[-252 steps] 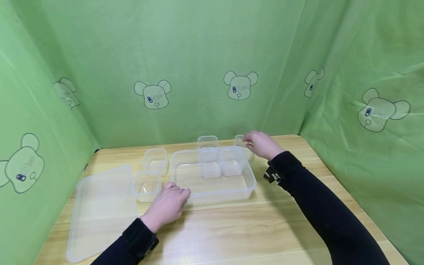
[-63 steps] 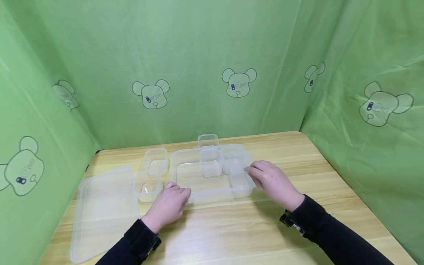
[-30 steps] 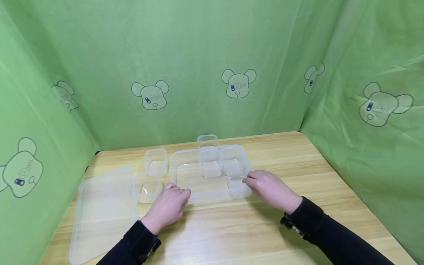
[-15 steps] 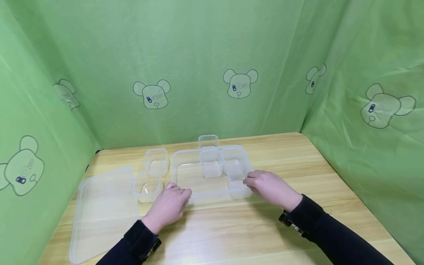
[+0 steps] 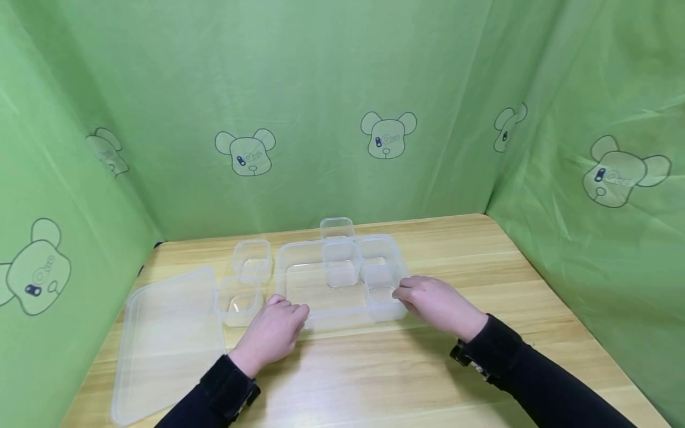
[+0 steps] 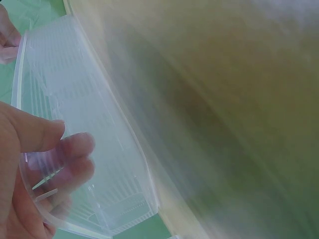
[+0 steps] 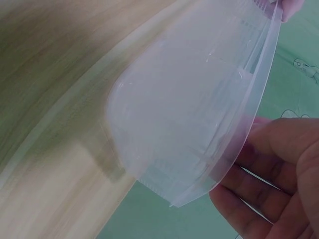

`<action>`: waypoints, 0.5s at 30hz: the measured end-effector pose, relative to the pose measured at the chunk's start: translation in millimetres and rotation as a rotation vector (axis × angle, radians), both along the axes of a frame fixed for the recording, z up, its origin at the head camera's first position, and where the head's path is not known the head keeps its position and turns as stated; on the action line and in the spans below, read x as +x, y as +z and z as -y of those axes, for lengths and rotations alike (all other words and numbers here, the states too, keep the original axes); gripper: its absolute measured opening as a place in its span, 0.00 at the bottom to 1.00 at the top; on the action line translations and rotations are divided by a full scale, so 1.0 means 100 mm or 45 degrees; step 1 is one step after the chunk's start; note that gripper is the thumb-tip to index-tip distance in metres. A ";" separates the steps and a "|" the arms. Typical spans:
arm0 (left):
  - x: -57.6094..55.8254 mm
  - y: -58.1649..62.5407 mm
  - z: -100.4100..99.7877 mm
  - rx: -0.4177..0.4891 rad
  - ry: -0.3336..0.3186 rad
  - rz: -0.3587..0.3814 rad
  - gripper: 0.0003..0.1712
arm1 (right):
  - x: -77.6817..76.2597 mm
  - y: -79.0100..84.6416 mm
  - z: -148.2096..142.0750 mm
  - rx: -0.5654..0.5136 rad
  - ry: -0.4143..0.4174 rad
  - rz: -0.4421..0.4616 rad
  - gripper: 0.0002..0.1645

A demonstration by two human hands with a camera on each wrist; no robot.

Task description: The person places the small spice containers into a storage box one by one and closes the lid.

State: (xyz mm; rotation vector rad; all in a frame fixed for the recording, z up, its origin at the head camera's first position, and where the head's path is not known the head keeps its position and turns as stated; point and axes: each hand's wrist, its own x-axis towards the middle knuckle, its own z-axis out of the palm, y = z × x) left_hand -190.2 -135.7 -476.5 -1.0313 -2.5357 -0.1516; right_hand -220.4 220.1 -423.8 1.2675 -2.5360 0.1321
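Note:
A large clear rectangular plastic box (image 5: 326, 303) stands on the table. My left hand (image 5: 274, 330) grips its near-left rim, with thumb outside and fingertips inside the wall in the left wrist view. At the near-right corner my right hand (image 5: 436, 303) pinches the rim of a small clear container (image 5: 381, 297) inside the box; the exact finger contact is partly hidden in the right wrist view. Two more small clear containers, a middle one (image 5: 341, 273) and a right one (image 5: 373, 261), sit at the back inside the box.
Another small container (image 5: 337, 227) stands behind the box. Left of it are two more, a far one (image 5: 253, 258) and a near one (image 5: 238, 303). A clear flat lid (image 5: 168, 345) lies at the table's left. Green cloth (image 5: 321, 89) surrounds the table (image 5: 374, 380).
Earlier, my right hand was behind the box at a small container; it brought that container into the near-right corner. Lately the container has shifted slightly left and settled. My left hand stays put.

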 end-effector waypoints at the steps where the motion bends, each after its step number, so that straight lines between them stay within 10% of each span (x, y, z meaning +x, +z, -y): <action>1: 0.00 0.00 0.00 0.000 0.000 -0.002 0.15 | 0.00 0.00 0.00 0.001 -0.001 0.000 0.10; 15: 0.01 0.01 0.00 0.000 0.006 0.004 0.14 | -0.07 0.09 0.07 -0.070 0.014 0.031 0.09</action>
